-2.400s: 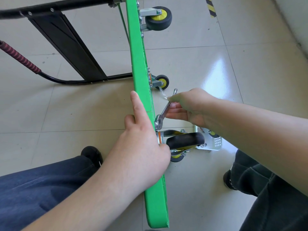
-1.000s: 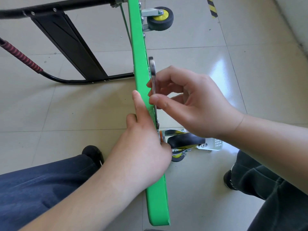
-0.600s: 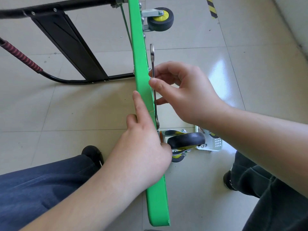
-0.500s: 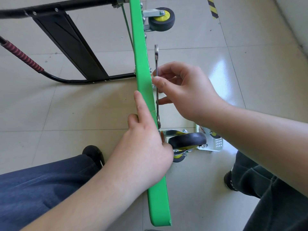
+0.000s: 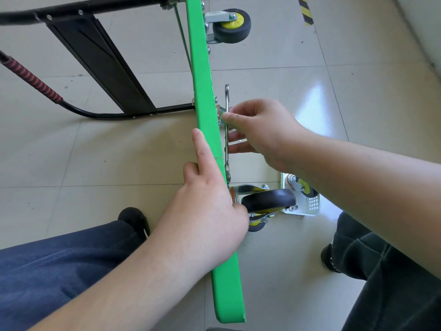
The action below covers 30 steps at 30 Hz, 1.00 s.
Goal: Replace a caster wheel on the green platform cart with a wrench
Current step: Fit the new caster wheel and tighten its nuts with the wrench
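Observation:
The green platform cart (image 5: 205, 111) stands on its side edge, its underside facing right. My left hand (image 5: 207, 211) grips the platform's edge, index finger stretched along the top, right beside the near caster wheel (image 5: 268, 200), black with a yellow hub. My right hand (image 5: 260, 132) pinches a silver wrench (image 5: 226, 96), which runs nearly parallel to the platform. The wrench's lower end sits at the caster's mounting plate, just above the wheel. Its upper end sticks out above my fingers.
A loose caster (image 5: 301, 187) lies on a white perforated plate (image 5: 310, 207) on the floor to the right. Another mounted caster (image 5: 230, 26) is at the far end. The cart's black handle frame (image 5: 100, 65) lies to the left. My knees flank the cart.
My right hand swung the wrench from angled away to lying along the platform, then slid down its shaft. My left hand has stayed on the platform's edge.

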Tool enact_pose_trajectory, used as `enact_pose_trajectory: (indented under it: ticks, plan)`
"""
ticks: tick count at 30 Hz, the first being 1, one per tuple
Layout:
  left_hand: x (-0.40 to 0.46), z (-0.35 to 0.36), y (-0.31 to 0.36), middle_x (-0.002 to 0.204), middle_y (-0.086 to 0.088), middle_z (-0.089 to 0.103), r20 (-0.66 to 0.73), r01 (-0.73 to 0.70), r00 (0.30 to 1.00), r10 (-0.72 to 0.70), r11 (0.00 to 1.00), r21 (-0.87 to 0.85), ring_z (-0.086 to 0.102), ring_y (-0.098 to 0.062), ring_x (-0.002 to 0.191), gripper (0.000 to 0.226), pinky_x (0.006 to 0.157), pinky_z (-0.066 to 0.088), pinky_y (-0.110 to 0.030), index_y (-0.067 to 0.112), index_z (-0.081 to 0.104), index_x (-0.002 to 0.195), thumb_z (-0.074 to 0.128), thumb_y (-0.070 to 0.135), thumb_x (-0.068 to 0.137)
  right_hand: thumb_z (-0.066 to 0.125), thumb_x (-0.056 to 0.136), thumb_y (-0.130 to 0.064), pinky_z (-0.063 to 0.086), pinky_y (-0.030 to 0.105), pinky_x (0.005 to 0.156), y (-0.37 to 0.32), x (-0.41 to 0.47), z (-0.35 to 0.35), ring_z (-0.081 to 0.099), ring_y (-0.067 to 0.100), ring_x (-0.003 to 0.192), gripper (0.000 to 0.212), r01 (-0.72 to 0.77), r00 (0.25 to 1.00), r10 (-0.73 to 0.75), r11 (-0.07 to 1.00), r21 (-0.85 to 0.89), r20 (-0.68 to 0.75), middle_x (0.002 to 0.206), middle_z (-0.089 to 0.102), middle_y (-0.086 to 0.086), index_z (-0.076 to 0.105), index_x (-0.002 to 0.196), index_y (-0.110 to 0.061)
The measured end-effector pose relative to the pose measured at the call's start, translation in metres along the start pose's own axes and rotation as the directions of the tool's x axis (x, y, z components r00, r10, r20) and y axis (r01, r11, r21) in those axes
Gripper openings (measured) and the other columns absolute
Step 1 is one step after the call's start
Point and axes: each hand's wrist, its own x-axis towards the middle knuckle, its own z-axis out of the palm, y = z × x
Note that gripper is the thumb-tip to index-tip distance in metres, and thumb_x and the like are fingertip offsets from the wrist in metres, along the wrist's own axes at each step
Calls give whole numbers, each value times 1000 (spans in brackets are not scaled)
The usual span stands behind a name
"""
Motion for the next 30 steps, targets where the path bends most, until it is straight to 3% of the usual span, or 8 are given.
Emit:
enact_pose_trajectory:
  ticks: [6, 11, 15, 22, 27, 30]
  plan:
    - [-2, -1, 0, 157, 4, 23, 4, -1, 1000, 1, 1000, 1, 60, -19, 79, 120, 53, 36, -28, 31, -46, 148, 60, 29, 93, 67, 99, -20, 64, 39, 70, 7, 11, 0, 75, 37, 91, 25, -114, 993, 114, 993, 0, 33, 119, 69, 28, 68, 112, 2]
    - [-2, -1, -1, 157, 6, 22, -2, -7, 1000, 7, 1000, 2, 60, -21, 80, 120, 59, 39, -32, 31, -47, 147, 60, 28, 92, 68, 99, -17, 63, 36, 68, 11, 17, 1, 75, 30, 78, 27, -177, 983, 176, 984, 16, 53, 118, 69, 27, 66, 118, 2]
    - [-1, -1, 0, 160, 7, 19, 3, -14, 1000, 14, 1000, 2, 60, -21, 82, 120, 56, 37, -29, 31, -47, 147, 60, 28, 92, 68, 99, -16, 62, 34, 64, 13, 19, 2, 75, 30, 74, 33, -207, 977, 205, 978, 20, 59, 117, 69, 28, 61, 124, 4]
    - [-1, 0, -1, 159, 5, 20, -1, -14, 1000, 14, 1000, 0, 57, -18, 78, 120, 54, 36, -27, 32, -48, 146, 60, 29, 93, 68, 99, -14, 63, 36, 64, 13, 20, 2, 75, 32, 76, 35, -210, 976, 208, 977, 26, 65, 118, 68, 29, 59, 127, 4]
    - [-2, 0, -1, 159, 8, 19, -3, -24, 1000, 24, 1000, -3, 57, -19, 81, 120, 63, 41, -31, 32, -48, 146, 59, 28, 92, 67, 98, -13, 62, 35, 64, 13, 20, 3, 74, 31, 71, 30, -194, 980, 193, 981, 24, 42, 116, 69, 29, 62, 122, 5]
    - [-1, 0, -1, 159, 8, 19, -3, -23, 1000, 23, 1000, -5, 58, -19, 81, 120, 64, 42, -31, 32, -48, 146, 59, 29, 93, 65, 99, -13, 61, 33, 63, 12, 20, 2, 70, 24, 61, 32, -178, 984, 178, 982, 68, 8, 103, 69, 25, 60, 125, 5]
